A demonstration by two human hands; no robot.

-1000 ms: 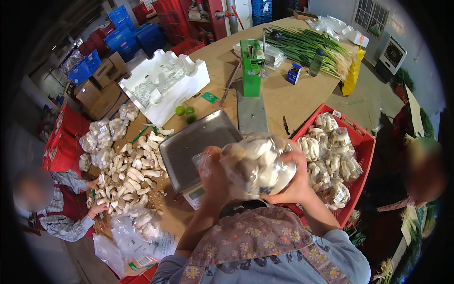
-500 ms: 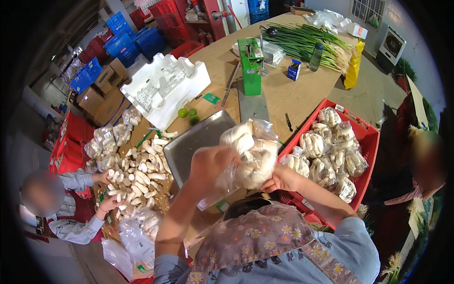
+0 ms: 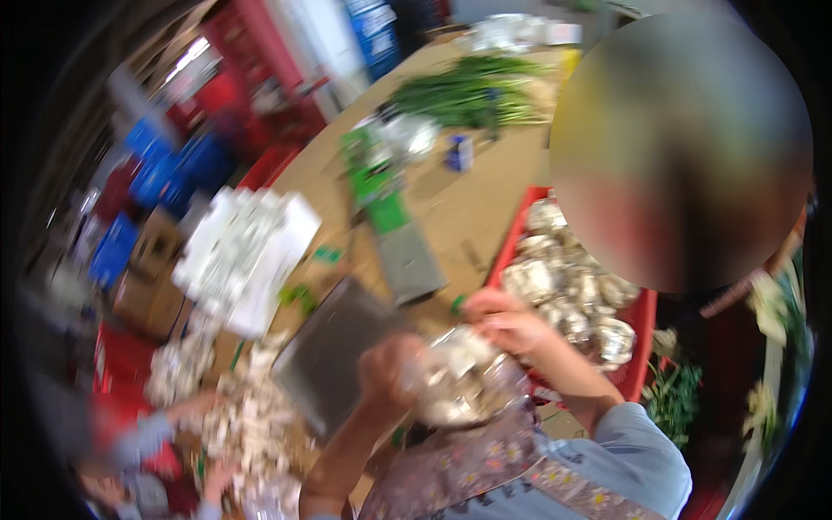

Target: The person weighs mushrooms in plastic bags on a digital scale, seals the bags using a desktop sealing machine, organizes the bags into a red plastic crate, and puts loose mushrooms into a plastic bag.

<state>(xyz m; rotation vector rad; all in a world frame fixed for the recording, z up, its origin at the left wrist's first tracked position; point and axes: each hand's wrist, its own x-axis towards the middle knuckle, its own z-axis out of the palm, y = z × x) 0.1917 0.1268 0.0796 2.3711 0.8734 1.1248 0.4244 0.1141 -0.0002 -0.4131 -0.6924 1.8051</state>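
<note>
As the view is blurred, detail is limited.
Hold: clear bag of white mushrooms [image 3: 464, 381] gripped by left hand [image 3: 386, 373] and right hand [image 3: 503, 321], fingers closed.
Risk: spillage is judged possible toward the red crate [image 3: 641, 347] at three o'clock if the grip slackens.

the clear bag [image 3: 464, 381] between the left hand [image 3: 386, 373] and the right hand [image 3: 507, 321] holds pale whitish pieces. just right of the right hand stands a red crate [image 3: 641, 347] of silvery-white bags. beyond the left hand lies a dull grey tray [image 3: 334, 351], and further off a bright green tool [image 3: 377, 178]. below the hands, light blue sleeves [image 3: 633, 451] and a mauve, daisy-patterned apron [image 3: 485, 468].
</note>
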